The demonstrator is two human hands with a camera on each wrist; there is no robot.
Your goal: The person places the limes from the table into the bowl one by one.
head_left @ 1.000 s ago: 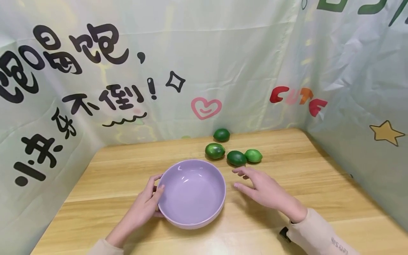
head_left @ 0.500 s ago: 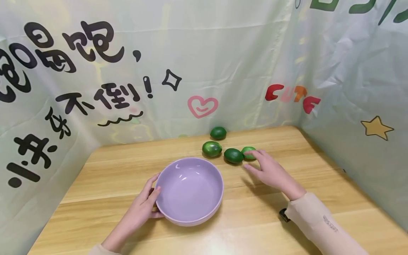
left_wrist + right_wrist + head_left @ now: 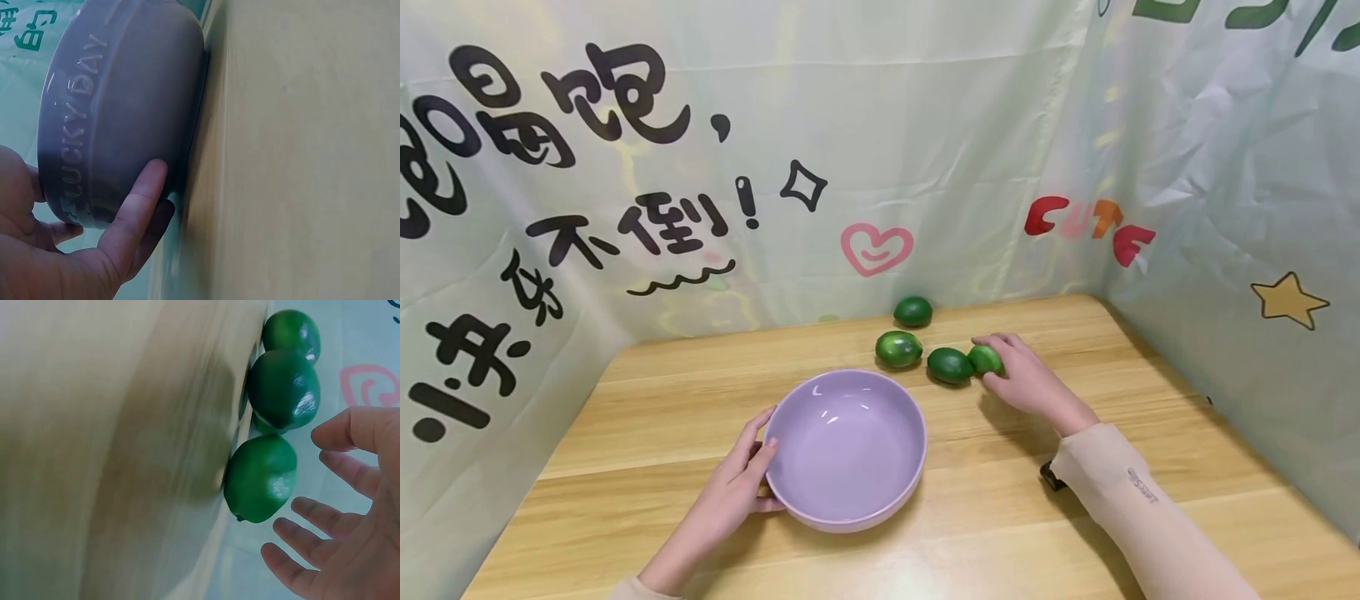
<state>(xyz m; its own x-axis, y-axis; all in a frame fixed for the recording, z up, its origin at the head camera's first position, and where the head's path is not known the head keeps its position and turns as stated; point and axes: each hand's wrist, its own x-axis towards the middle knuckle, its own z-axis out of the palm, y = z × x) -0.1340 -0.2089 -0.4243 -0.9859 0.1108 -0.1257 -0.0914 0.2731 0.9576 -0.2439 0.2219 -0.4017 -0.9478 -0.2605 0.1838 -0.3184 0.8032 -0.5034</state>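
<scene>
A purple bowl (image 3: pixel 846 454) is gripped by the left hand (image 3: pixel 741 475); outside it on the table (image 3: pixel 677 400), the rightmost lime (image 3: pixel 985 359) of four is flanked by the right hand (image 3: pixel 1027 380), fingers spread, nothing held.

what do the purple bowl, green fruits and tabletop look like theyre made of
Purple bowl: probably glazed ceramic, glossy, given its sharp highlights and raised lettering, though plastic is possible.
Green fruits: smooth and shiny, with bright glints; real peel or plastic, can't tell.
Tabletop: wood or wood-look laminate, with streaky grain and soft sheen.
</scene>
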